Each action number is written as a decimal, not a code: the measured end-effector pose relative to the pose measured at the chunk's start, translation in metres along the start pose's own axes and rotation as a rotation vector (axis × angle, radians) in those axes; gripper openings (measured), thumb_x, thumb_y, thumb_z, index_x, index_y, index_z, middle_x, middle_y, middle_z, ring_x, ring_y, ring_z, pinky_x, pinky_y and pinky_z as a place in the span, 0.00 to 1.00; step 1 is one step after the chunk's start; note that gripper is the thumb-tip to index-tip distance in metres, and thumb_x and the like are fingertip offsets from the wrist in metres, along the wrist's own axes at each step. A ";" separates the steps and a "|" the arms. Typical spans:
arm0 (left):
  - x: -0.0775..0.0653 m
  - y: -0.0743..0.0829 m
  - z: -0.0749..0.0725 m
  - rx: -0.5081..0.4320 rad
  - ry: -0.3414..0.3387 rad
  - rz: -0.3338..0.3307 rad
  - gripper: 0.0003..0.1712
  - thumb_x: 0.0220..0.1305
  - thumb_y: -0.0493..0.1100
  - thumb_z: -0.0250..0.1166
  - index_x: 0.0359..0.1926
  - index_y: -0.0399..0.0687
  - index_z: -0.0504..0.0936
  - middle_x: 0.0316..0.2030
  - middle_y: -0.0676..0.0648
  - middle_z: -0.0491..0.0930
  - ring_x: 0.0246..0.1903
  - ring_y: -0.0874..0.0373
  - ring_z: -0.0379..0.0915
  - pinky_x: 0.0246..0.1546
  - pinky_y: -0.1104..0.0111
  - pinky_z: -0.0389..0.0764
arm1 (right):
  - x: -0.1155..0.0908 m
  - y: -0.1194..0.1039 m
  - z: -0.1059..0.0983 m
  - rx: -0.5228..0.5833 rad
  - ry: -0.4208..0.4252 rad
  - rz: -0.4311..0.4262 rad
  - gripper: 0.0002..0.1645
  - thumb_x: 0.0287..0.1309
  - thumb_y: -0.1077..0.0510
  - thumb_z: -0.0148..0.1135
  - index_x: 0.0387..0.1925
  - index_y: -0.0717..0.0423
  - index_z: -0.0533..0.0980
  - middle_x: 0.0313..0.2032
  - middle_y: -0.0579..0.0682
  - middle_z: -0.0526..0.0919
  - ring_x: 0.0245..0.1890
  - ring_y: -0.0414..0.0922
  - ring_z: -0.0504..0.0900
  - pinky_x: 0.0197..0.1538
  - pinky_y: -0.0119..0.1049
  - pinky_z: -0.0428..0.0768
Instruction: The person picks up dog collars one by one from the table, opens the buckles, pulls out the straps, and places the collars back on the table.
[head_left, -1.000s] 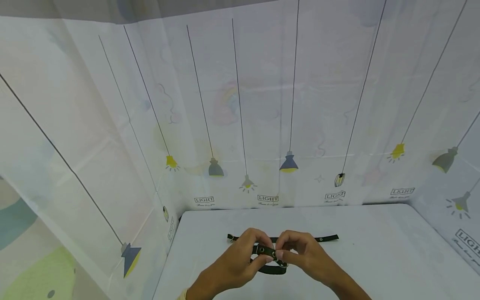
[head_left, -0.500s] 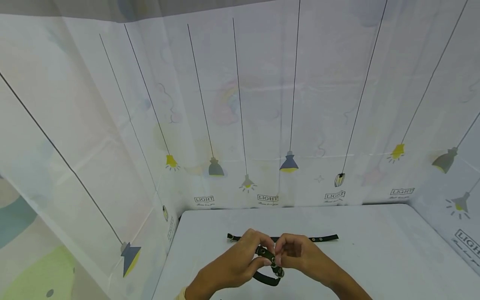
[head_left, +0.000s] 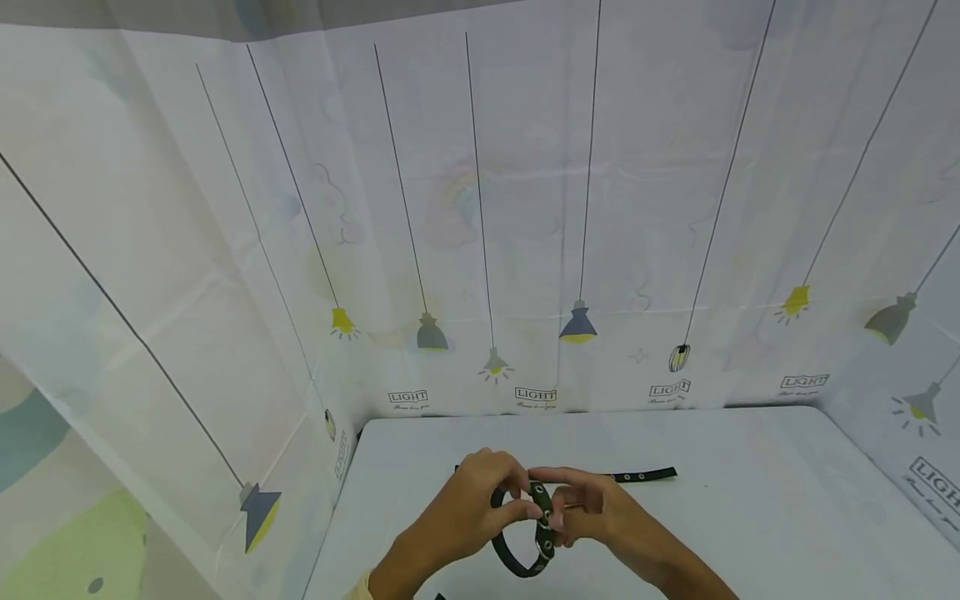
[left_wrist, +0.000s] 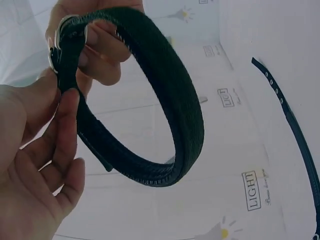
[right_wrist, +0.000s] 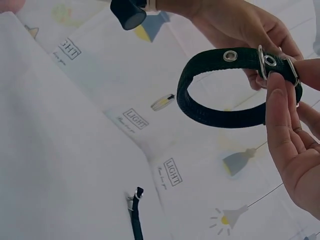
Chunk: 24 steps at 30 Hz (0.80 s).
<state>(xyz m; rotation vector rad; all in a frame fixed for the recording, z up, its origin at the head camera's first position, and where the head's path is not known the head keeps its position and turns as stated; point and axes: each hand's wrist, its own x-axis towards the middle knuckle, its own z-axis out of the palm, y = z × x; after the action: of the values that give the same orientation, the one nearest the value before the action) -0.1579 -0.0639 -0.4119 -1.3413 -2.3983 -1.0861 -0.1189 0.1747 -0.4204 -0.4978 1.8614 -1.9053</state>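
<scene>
Between my two hands is a dark green collar (head_left: 510,561), closed into a loop, with metal eyelets, a buckle and a ring. My left hand (head_left: 478,498) pinches the upper strap between thumb and fingers. Opposite it, my right hand (head_left: 600,510) pinches the strap beside the buckle, its index finger stretched toward the left hand. In the left wrist view the loop of the collar (left_wrist: 187,110) hangs open-centred, a strap tail sticking out below. The right wrist view shows the buckle (right_wrist: 262,62) and an eyelet at my right fingertips.
Behind the hands a second dark strap (head_left: 652,476) with eyelets lies across the white table (head_left: 750,500); the hands hide its middle. A small dark tip (head_left: 440,596) shows at the bottom edge. Lamp-printed white sheeting (head_left: 637,250) surrounds the table's back and sides.
The collar has turned from lying slantwise to a more upright loop between the hands. My right index finger has straightened out to the left, and my left hand has shifted slightly up and left.
</scene>
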 end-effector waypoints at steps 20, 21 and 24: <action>-0.002 0.006 0.012 -0.153 0.073 -0.190 0.16 0.64 0.42 0.70 0.52 0.50 0.79 0.41 0.58 0.84 0.41 0.71 0.79 0.47 0.70 0.81 | 0.004 0.001 0.013 0.027 0.354 0.015 0.37 0.62 0.56 0.67 0.69 0.62 0.65 0.47 0.54 0.86 0.49 0.48 0.85 0.57 0.39 0.80; -0.002 0.005 0.011 -0.173 0.078 -0.198 0.15 0.65 0.41 0.70 0.52 0.50 0.80 0.41 0.58 0.85 0.41 0.71 0.80 0.47 0.69 0.82 | 0.003 0.000 0.013 0.014 0.360 0.013 0.37 0.62 0.56 0.68 0.69 0.62 0.65 0.47 0.54 0.86 0.49 0.48 0.86 0.57 0.38 0.80; -0.003 0.002 0.008 -0.239 0.078 -0.228 0.14 0.67 0.41 0.67 0.53 0.52 0.82 0.42 0.57 0.86 0.42 0.69 0.81 0.46 0.69 0.82 | 0.001 -0.001 0.009 -0.046 0.397 -0.011 0.36 0.61 0.55 0.69 0.67 0.61 0.67 0.45 0.56 0.86 0.45 0.49 0.87 0.53 0.38 0.83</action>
<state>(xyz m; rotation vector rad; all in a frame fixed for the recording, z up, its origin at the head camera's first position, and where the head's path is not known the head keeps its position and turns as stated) -0.1530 -0.0598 -0.4174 -1.0828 -2.4712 -1.4964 -0.1153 0.1669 -0.4189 -0.1474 2.1500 -2.0893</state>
